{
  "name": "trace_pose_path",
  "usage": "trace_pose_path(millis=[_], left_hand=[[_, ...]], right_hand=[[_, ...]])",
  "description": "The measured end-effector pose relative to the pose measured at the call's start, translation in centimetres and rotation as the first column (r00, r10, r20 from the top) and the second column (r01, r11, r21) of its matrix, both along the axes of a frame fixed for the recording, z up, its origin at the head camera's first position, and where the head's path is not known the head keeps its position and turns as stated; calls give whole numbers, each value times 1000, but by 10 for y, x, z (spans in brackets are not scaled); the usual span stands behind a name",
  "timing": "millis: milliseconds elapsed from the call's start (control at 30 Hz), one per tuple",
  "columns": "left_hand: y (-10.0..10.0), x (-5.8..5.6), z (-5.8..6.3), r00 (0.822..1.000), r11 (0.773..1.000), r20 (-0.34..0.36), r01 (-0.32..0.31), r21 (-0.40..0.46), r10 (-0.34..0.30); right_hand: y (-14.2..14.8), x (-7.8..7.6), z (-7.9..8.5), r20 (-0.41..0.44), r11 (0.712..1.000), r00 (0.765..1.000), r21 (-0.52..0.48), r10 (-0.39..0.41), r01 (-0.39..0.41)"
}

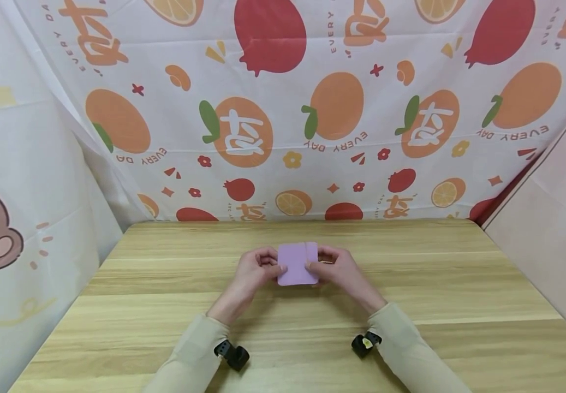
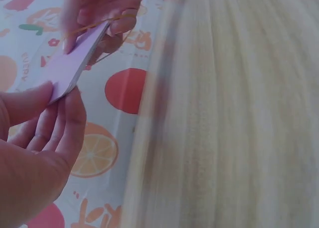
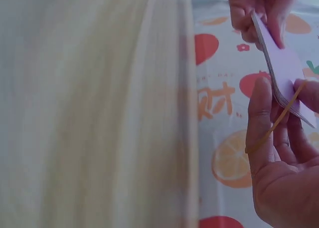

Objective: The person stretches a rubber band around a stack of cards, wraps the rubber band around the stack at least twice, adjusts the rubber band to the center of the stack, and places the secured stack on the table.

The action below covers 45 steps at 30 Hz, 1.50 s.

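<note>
Both hands hold a small stack of lilac cards (image 1: 291, 265) with rounded corners, up above the wooden table. My left hand (image 1: 250, 273) pinches its left side, thumb on the face and fingers behind. At the opposite side my right hand (image 1: 340, 273) grips it the same way. A thin yellowish rubber band (image 3: 275, 122) crosses the stack near the right-hand end and stretches out to a right finger. Several layers show along the edge of the stack in the right wrist view. The far side of the cards is hidden in the head view.
The wooden table (image 1: 165, 305) stretches beneath both forearms. Behind it hangs a white cloth (image 1: 287, 120) printed with fruit, and another cloth (image 1: 32, 180) hangs at the left. Black wrist cameras (image 1: 234, 356) are strapped over the beige sleeves.
</note>
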<state>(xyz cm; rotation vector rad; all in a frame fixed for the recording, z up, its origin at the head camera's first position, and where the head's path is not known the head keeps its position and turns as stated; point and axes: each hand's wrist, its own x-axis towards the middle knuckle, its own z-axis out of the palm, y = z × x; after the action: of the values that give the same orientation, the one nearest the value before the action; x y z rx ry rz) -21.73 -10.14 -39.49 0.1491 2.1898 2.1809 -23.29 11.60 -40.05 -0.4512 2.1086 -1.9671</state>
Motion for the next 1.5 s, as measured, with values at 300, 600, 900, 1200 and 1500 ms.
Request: trace_pose_path(millis=[300, 600, 900, 1200, 1500], left_hand=[[-7, -5, 11, 988, 978, 43, -151, 145, 146], [-17, -6, 21, 966, 934, 30, -258, 246, 258], [-26, -9, 14, 945, 927, 99, -325, 188, 312], [-26, -8, 15, 951, 944, 119, -301, 132, 287], [-18, -4, 14, 956, 953, 82, -288, 98, 280]], right_hand=[[-6, 2, -12, 233, 956, 954, -268, 187, -122], [-14, 14, -11, 166, 954, 941, -105, 296, -282], [-27, 41, 4, -160, 923, 909, 75, 385, -378], [-43, 60, 12, -575, 900, 752, 432, 322, -55], [-47, 58, 7, -272, 883, 959, 465, 79, 59]])
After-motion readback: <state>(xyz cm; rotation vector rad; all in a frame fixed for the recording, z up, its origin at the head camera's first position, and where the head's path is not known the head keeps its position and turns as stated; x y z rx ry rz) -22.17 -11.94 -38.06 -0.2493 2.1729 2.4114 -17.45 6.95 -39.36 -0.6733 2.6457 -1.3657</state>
